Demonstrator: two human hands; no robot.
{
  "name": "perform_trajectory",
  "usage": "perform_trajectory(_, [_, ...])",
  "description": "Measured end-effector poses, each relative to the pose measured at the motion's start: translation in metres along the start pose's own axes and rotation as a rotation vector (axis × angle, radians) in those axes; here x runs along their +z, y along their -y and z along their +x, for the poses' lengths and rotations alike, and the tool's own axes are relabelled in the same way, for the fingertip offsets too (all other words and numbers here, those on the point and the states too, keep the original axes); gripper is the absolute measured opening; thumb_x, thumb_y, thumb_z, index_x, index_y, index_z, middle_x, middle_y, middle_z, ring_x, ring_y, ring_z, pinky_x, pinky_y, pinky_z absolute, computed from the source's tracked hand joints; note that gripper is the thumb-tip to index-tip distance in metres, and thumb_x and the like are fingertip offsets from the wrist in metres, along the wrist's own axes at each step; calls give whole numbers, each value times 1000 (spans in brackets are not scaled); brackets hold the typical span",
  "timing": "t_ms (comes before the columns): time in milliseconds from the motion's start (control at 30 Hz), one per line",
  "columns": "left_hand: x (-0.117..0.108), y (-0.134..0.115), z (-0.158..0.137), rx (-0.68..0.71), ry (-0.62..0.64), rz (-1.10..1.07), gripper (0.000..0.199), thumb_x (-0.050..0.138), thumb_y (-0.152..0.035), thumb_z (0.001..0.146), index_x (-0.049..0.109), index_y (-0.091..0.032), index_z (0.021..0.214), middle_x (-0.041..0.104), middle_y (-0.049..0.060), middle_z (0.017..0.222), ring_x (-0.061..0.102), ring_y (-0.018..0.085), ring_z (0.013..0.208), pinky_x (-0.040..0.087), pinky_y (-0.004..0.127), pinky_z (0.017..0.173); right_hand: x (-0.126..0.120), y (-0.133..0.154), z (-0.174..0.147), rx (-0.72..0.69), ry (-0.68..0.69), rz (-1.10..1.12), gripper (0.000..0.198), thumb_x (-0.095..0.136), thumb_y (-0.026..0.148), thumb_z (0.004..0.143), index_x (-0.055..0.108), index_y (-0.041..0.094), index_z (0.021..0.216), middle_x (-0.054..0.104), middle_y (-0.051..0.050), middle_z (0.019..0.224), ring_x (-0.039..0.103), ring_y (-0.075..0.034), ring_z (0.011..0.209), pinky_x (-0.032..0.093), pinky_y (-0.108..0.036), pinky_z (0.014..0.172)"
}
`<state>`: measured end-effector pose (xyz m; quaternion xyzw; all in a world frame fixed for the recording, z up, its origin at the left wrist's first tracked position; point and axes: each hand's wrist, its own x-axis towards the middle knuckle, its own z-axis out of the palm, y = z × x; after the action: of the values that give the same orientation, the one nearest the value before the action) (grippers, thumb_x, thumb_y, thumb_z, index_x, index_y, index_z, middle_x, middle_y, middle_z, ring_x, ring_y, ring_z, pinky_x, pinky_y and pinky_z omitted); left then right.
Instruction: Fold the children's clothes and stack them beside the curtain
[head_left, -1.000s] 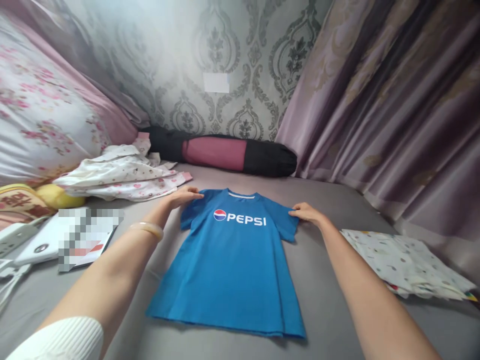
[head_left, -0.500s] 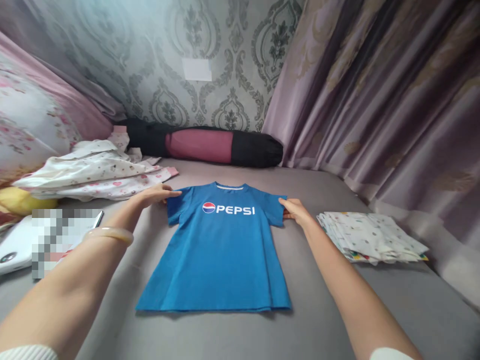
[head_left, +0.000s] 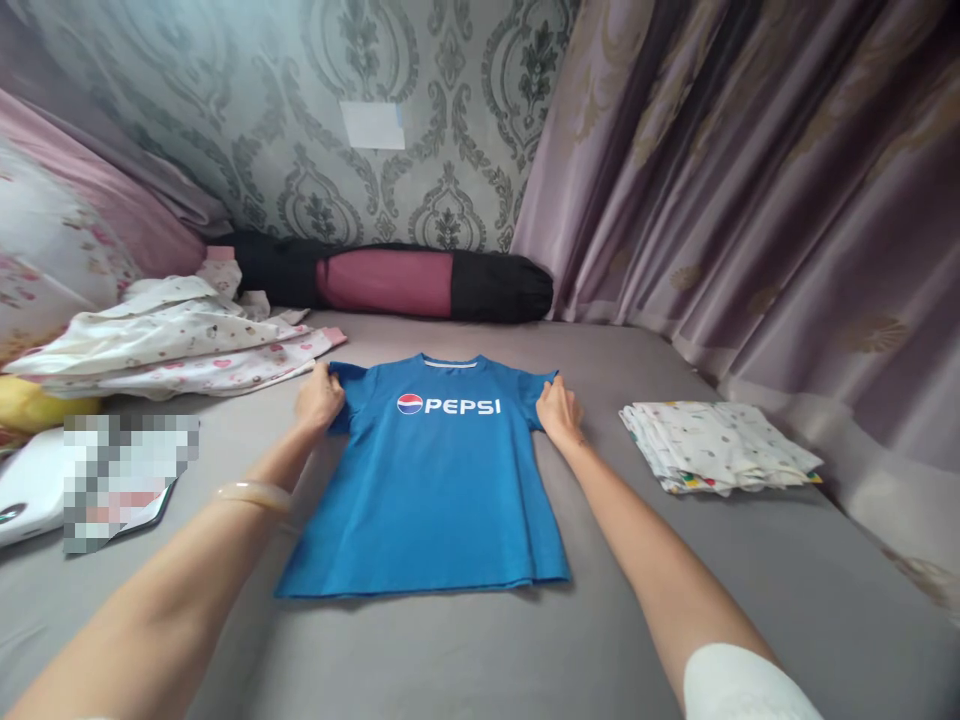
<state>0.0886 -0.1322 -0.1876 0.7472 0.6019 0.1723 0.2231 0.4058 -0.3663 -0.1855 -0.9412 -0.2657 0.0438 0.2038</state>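
A blue T-shirt (head_left: 439, 490) with PEPSI lettering and a round logo lies spread face up, its collar away from me and its hem toward me. My left hand (head_left: 321, 398) is closed on the edge of the sleeve at the left. At the opposite sleeve, my right hand (head_left: 559, 408) has its fingers bent round the fabric. Both sleeves are partly covered by my hands. A pale bangle (head_left: 253, 494) circles my left wrist.
On the grey bed sheet (head_left: 480, 655), folded patterned cloths (head_left: 720, 445) lie at the right. Crumpled white clothing (head_left: 172, 335) and a phone (head_left: 34, 480) are at the left. A black and maroon bolster (head_left: 386, 283) rests along the wall, beside purple curtains (head_left: 712, 180).
Both hands have shifted their hold on the sleeves, with the fingers now curled over the sleeve edges. The shirt stays spread out; the whole view has moved slightly.
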Motion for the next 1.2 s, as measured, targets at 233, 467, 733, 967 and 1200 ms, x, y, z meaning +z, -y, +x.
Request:
perform_trajectory(233, [3,2,-12,223,-95,366,44,23,-42,98,55,-19,119,68,18,102,65,32,86,39,33,65,3,-11,7,-118,16,-214,41,24,28,103,52,11,128,67,-24,107,64,-32,109,42,-43,93])
perform_trajectory(467, [-2,6,-6,81,-99,257,50,35,-51,94,48,-13,123,67,25,110,63,39,99,44,40,74,-8,-14,8,-18,-15,-80,41,37,38,100,61,11,119,69,-22,105,65,-31,105,45,-38,89])
perform_trajectory(733, [-33,33,-44,-48,70,-30,42,52,-54,78,59,-15,93,63,7,64,64,26,65,45,30,57,-26,-57,-14,-145,-8,136,31,47,36,92,69,15,101,73,-14,95,67,-24,89,46,-28,77])
perform_trajectory(967, [-43,50,-105,-7,238,-334,50,62,-65,60,60,-17,74,50,-3,50,48,13,45,38,25,47,-25,-80,-59,-249,299,179,25,52,35,83,66,19,70,70,-7,68,65,-21,68,42,-26,60])
perform_trajectory(1200, [-47,50,-151,26,344,-260,53,60,-70,63,63,-17,66,50,-2,49,47,14,49,33,25,48,-42,-72,-109,-246,565,218,46,48,56,81,59,19,56,56,-1,46,49,-13,46,34,-24,50])
